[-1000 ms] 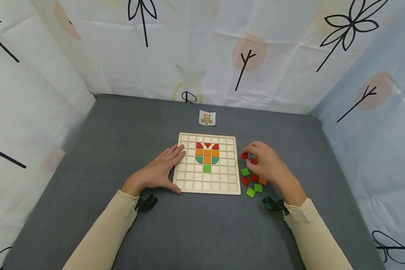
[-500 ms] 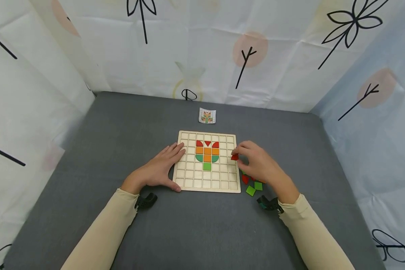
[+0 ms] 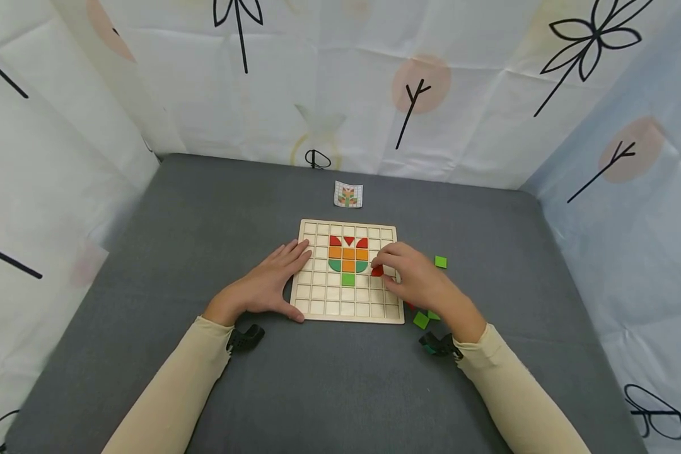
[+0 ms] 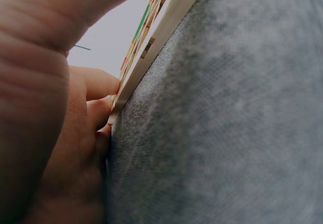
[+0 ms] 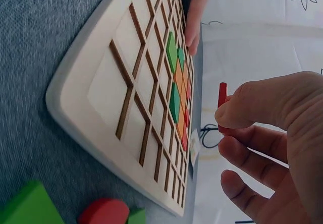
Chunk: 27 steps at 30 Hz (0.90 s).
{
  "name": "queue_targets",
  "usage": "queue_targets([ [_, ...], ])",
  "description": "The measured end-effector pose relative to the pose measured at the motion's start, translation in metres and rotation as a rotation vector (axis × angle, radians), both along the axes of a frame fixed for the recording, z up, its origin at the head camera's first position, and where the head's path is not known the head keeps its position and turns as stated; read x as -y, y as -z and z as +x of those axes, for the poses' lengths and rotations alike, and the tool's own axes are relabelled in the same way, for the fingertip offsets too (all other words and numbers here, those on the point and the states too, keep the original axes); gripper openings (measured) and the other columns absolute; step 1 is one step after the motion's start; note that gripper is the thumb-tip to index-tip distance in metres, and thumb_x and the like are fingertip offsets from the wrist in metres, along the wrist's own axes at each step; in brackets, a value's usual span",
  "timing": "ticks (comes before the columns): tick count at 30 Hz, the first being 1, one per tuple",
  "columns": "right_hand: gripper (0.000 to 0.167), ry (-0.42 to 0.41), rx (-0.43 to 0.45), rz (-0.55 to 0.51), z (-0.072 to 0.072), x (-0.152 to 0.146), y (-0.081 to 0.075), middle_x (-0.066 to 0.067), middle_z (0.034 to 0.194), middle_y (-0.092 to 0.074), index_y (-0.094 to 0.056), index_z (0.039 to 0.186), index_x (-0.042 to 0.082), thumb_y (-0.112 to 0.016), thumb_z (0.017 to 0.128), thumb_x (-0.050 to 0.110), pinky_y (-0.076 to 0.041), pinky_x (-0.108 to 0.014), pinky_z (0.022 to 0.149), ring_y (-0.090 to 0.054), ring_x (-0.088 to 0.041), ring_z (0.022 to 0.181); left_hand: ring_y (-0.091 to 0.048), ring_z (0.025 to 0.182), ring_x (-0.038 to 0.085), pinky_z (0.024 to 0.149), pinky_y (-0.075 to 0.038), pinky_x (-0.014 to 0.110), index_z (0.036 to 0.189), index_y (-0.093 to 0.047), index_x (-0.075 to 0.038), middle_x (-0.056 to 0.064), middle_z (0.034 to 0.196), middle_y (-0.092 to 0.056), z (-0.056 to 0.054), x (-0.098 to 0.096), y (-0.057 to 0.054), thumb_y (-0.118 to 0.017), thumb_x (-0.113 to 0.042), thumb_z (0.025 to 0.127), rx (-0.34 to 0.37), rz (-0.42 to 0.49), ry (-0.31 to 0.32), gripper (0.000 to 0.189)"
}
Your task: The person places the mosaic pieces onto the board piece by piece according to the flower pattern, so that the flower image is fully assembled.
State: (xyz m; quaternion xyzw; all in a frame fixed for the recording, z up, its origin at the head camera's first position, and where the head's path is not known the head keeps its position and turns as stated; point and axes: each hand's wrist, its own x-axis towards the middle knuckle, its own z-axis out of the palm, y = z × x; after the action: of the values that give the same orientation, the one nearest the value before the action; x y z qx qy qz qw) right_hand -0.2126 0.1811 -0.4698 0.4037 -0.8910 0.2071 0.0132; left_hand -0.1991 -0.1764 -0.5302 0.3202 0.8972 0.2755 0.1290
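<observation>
A wooden grid board (image 3: 318, 309) lies on the grey table with a flower-like pattern of red, orange and green tiles in its upper middle cells. My left hand (image 3: 265, 287) rests along the board's left side, fingers extended over the edge and thumb at the near corner. In the left wrist view, fingertips touch the board's pale side (image 4: 166, 30). My right hand (image 3: 422, 277) pinches a red tile (image 3: 377, 271) between thumb and fingers, over the board's right half beside the green curved tile (image 3: 361, 267). Seen from the right wrist, this red tile (image 5: 222, 95) stands edge-on above the grid.
Behind the board lies a small picture card (image 3: 349, 195) with a similar flower. Loose tiles sit to the board's right, among them a green square (image 3: 441, 261) and another green square (image 3: 422, 320), partly under my right forearm. Patterned white cloth (image 3: 340, 82) hangs around the table.
My right hand has carried the red tile leftward from the loose tiles to above the board, uncovering a green square. My left hand stays on the board's left side.
</observation>
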Motion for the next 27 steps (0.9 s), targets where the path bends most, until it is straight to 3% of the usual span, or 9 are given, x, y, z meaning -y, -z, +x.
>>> queue_targets([
  [14,0.021,-0.041,0.007,-0.039,0.0,0.012,0.012,-0.005,0.112,-0.069,-0.079,0.109,0.008,-0.082,0.09,-0.003,-0.06,-0.041,0.09,-0.065,-0.026,0.108,0.002,0.167,0.033,0.133,-0.003,0.052,0.173,-0.018,-0.002,0.013,0.182,-0.004,0.0,0.001,0.001,-0.096,-0.061,0.074,0.001,0.004,-0.003,0.139],
  [27,0.022,-0.053,0.045,0.035,0.0,0.02,0.018,-0.006,0.112,-0.069,-0.08,0.112,0.007,-0.076,0.093,-0.004,-0.059,-0.038,0.086,-0.063,-0.023,0.103,0.001,0.167,0.034,0.133,-0.003,0.052,0.173,-0.018,-0.001,0.014,0.182,-0.004,-0.001,0.0,0.001,-0.095,-0.062,0.075,0.0,0.001,-0.005,0.139],
])
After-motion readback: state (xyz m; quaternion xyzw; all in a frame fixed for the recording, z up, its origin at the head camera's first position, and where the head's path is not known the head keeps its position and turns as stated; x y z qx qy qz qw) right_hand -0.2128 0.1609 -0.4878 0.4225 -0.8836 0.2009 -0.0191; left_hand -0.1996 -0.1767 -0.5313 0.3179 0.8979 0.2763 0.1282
